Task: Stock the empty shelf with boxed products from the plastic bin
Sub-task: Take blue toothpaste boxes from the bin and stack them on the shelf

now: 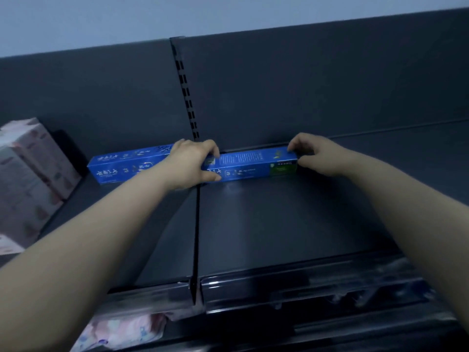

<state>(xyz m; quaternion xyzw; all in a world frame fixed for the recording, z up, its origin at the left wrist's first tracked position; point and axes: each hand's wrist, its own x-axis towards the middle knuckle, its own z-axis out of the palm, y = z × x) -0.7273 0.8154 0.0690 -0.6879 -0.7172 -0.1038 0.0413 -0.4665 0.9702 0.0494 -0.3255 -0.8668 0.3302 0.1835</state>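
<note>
Two long blue boxes lie end to end at the back of the dark grey shelf (266,224), against its back panel. The left blue box (124,166) rests free on the left shelf section. The right blue box (248,165) has a green patch at its right end. My left hand (193,162) grips the right box's left end, fingers over its top and thumb on its front face. My right hand (313,153) pinches the same box's right end with curled fingers. The plastic bin is out of view.
Pale pink wrapped packs (33,174) are stacked on the shelf at the far left. A slotted upright (186,92) and a black seam (196,237) split the shelf into two sections. Pink patterned packs (121,331) sit on the level below, under the front rail (291,288).
</note>
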